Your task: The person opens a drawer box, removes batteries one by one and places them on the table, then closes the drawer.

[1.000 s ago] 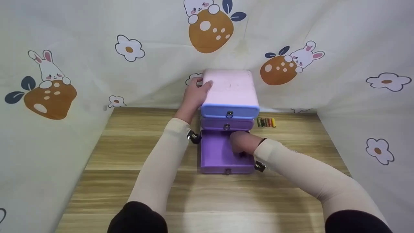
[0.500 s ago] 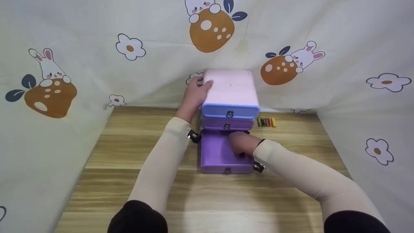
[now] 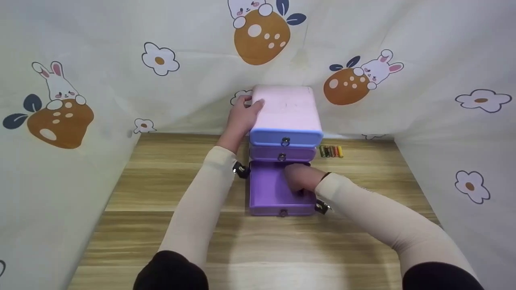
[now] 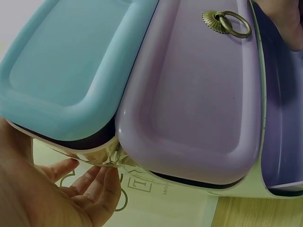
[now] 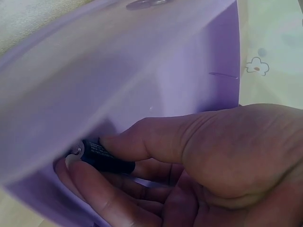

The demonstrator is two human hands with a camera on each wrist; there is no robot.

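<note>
A small drawer cabinet (image 3: pixel 287 106) with a pale pink top stands against the back wall. Its blue top drawer (image 3: pixel 266 138) and purple middle drawer (image 3: pixel 266 154) are pushed in, while the purple bottom drawer (image 3: pixel 268 185) is pulled out. My left hand (image 3: pixel 242 119) rests on the cabinet's left side, thumb over the top edge; the left wrist view shows its fingers against the side wall. Inside the bottom drawer, my right hand (image 3: pixel 302 177) pinches a dark battery (image 5: pixel 106 158) between thumb and fingers. The head view hides that battery behind the hand.
Several batteries (image 3: pixel 331 151) of different colours lie in a row on the wooden table (image 3: pixel 173 193), right of the cabinet. A patterned cloth (image 3: pixel 193 80) covers the walls behind and on both sides. Ring pulls (image 4: pixel 235 24) stick out from the drawer fronts.
Both hands stay nearly where they were. My right hand has shifted very slightly left inside the pulled-out drawer.
</note>
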